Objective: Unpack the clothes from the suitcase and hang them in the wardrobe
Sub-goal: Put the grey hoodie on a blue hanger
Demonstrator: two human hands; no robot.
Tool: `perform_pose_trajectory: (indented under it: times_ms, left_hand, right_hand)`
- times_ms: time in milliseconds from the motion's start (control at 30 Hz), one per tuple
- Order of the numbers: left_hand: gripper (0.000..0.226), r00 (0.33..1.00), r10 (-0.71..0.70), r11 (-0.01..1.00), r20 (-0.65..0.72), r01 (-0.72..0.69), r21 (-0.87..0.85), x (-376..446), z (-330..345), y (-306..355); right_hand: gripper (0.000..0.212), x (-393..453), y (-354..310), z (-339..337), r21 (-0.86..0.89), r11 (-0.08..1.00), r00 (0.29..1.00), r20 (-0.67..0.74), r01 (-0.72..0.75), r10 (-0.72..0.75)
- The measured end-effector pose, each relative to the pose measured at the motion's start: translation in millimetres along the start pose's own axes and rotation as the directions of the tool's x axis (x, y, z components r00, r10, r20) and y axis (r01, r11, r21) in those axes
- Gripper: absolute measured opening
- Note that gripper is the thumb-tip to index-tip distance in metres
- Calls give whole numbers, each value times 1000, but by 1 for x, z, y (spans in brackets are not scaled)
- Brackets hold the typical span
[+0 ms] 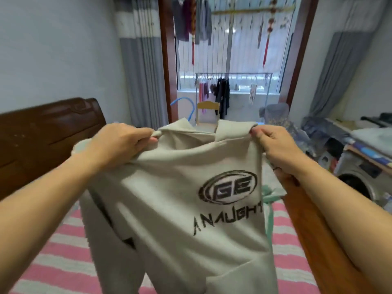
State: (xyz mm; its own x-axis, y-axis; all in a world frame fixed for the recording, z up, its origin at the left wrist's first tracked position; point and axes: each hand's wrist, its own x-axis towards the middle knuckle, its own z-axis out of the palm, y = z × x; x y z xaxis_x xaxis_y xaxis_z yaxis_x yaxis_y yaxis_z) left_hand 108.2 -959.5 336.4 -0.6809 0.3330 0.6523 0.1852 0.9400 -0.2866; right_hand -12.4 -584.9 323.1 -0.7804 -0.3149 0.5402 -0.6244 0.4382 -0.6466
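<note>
here both hands — left hand [118, 145], right hand [273, 145] — grip grey hoodie [180, 219] above striped bed [53, 262]

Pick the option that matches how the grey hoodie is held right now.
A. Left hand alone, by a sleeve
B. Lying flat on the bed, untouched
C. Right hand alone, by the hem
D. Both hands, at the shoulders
D: the left hand and the right hand each grip a shoulder of the grey hoodie, which hangs above the striped bed.
</note>
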Motion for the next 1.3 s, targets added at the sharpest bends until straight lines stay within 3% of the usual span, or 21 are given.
perform_pose_trajectory:
  times_ms: [67,167,233,300,367,467,600,633,733,767,933,1033,1100,1200,1300]
  left_hand:
    - [51,1000,8,979,0,-8,201,17,-7,-20]
    - [45,994,-63,945,-93,89,316,47,-15,-25]
    - [41,979,-142,931,-146,183,317,61,-23,-23]
    - [42,953,-187,932,-239,249,264,60,-30,-25]
    - [46,926,-211,957,-314,262,127,52,-32,-25]
    - [46,924,-214,976,-317,185,-117,43,-26,-11]
    - [44,953,-133,981,-273,86,-175,39,-11,19]
    - [42,955,-138,979,-262,92,-181,36,-8,23]
    - [38,951,-214,965,-222,170,-201,25,3,27]
    - [37,952,-236,957,-193,194,-214,22,7,27]
    - [32,961,-241,926,-137,186,-329,8,18,24]
    - [44,986,-119,944,-115,77,-320,12,22,39]
    - [45,995,-45,957,-91,16,-291,18,25,54]
    - [56,997,-63,954,35,70,-292,8,30,48]
    - [69,990,-122,966,72,135,-222,-25,34,19]
  right_hand:
    - [34,17,-14,-18,-30,998,991,-120,50,-53]
    - [27,31,-44,-36,67,988,974,-185,141,-127]
    - [27,33,-54,-43,30,992,991,53,120,-122]
    - [29,27,-47,-50,-157,978,941,329,134,-76]
    - [17,23,-31,-58,-205,976,946,323,74,-4]
    - [34,13,-18,-54,10,992,942,315,-122,113]
    - [37,-6,-12,-26,-6,978,864,467,-208,187]
    - [37,-10,-4,-20,-42,979,870,452,-201,198]
    - [73,-20,26,-9,-63,952,876,377,-300,301]
    - [76,-23,32,-6,-67,952,882,361,-300,303]
    - [44,-15,14,6,-265,964,946,312,3,83]
    - [40,-6,-9,22,-246,961,921,389,126,-21]
    - [40,-8,-22,36,-138,979,916,392,150,-85]
    - [58,-9,-12,37,-191,957,963,202,217,-178]
    - [59,-12,15,20,-292,946,990,48,143,-135]
